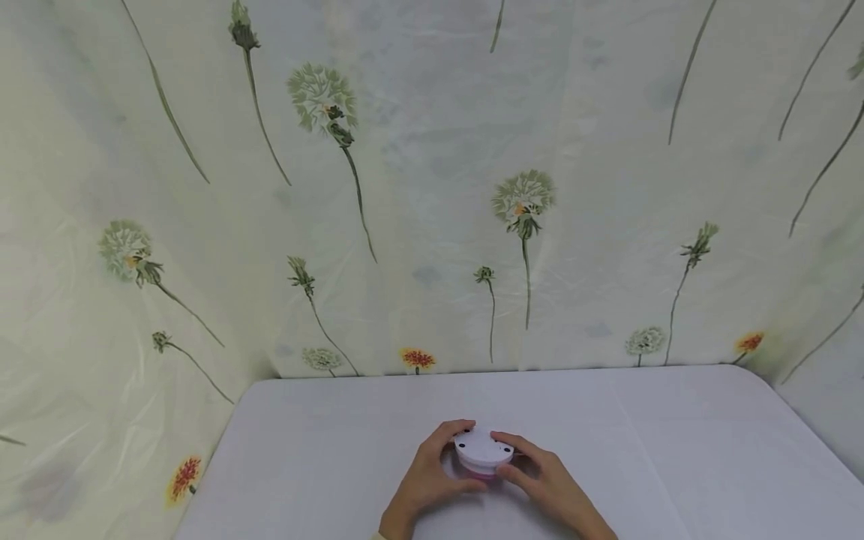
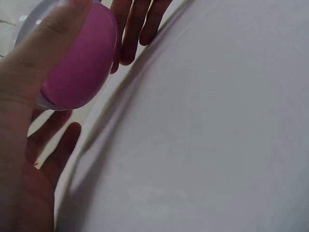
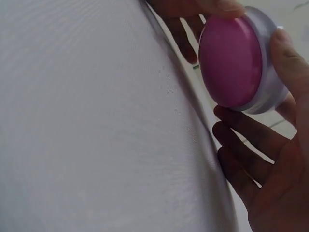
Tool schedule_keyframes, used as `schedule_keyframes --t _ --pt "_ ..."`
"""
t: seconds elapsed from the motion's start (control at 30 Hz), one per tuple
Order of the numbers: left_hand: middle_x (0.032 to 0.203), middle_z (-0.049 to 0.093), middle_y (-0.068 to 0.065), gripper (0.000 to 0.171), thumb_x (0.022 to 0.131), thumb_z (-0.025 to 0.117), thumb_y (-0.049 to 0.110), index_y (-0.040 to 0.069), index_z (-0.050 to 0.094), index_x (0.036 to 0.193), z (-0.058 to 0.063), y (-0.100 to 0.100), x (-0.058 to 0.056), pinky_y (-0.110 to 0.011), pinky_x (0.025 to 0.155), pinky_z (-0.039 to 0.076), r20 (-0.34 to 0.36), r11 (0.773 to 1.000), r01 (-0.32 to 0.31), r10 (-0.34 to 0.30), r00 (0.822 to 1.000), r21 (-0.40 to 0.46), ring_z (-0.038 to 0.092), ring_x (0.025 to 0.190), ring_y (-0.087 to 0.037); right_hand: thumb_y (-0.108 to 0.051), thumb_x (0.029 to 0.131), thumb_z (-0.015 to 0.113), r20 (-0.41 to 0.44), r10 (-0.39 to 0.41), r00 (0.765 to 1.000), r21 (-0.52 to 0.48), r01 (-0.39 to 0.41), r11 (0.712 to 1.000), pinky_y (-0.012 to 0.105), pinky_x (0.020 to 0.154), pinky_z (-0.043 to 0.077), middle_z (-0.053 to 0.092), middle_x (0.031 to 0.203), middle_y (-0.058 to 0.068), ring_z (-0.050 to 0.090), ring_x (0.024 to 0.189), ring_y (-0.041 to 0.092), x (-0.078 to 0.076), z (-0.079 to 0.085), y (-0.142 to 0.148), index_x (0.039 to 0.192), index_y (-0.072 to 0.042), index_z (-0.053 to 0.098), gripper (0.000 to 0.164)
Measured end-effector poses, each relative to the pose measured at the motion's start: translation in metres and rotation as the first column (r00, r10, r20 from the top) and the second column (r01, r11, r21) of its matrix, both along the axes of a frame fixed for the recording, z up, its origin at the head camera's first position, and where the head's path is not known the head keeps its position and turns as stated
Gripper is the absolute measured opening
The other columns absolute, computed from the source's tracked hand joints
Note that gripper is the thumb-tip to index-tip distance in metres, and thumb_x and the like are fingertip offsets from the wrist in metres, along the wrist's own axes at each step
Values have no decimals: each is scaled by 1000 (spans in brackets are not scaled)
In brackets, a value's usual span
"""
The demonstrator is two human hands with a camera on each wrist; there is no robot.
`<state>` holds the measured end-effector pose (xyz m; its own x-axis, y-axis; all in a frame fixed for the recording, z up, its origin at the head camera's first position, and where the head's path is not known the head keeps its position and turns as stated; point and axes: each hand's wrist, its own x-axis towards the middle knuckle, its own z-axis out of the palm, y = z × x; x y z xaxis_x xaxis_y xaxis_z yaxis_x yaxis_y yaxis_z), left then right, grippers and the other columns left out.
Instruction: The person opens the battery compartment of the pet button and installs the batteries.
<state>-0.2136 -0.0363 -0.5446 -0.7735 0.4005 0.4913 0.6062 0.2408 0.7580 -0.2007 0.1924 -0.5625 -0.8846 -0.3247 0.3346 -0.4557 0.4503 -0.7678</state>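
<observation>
A round white-and-pink domed button (image 1: 483, 450) is held between both hands over the table. Its flat white side with several small black dots faces up, and its pink dome (image 2: 89, 60) faces down. From the left, my left hand (image 1: 427, 478) grips it, a fingertip at the far rim and the thumb across the edge of the dome. My right hand (image 1: 548, 480) pinches the right side of the white rim, thumb in front and index finger on top. The right wrist view shows the pink face (image 3: 231, 63) whole, with the right hand's other fingers (image 3: 251, 140) spread below it.
A white cloth covers the table (image 1: 324, 450). Behind it and along both sides hangs a pale curtain (image 1: 432, 187) printed with dandelions and orange flowers. The table's far edge meets the curtain.
</observation>
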Motion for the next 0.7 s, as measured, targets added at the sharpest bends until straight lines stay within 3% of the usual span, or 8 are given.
schedule_keyframes --t 0.1,0.3,0.47,0.7 --pt "126 57 -18 81 60 88 13 3 50 130 4 2 1 -29 89 52 -61 999 7 -4 998 44 56 115 -31 -26 87 66 21 -24 999 0 24 1000 16 84 46 63 115 -9 57 94 -2 0 1 -1 131 -22 56 45" --pt "126 59 -6 76 63 87 23 10 52 129 -18 3 -10 -26 90 51 -136 999 -26 31 990 37 56 115 -15 -28 91 61 112 -100 989 12 99 995 18 83 46 63 107 -14 55 90 -1 2 5 -1 128 -27 58 37" --pt "116 63 4 56 70 82 27 16 59 120 -28 2 -14 -25 88 51 -132 998 -26 34 991 63 60 106 -10 -29 93 58 155 -118 981 18 116 993 20 87 46 64 110 -14 56 94 0 3 8 -2 127 -28 57 34" --pt "114 65 -2 51 71 81 19 12 60 117 -29 1 -15 -27 81 55 -70 990 9 0 998 140 62 106 -17 -31 94 57 181 -119 976 22 117 993 22 88 48 66 111 -9 60 99 1 2 9 -3 131 -25 54 37"
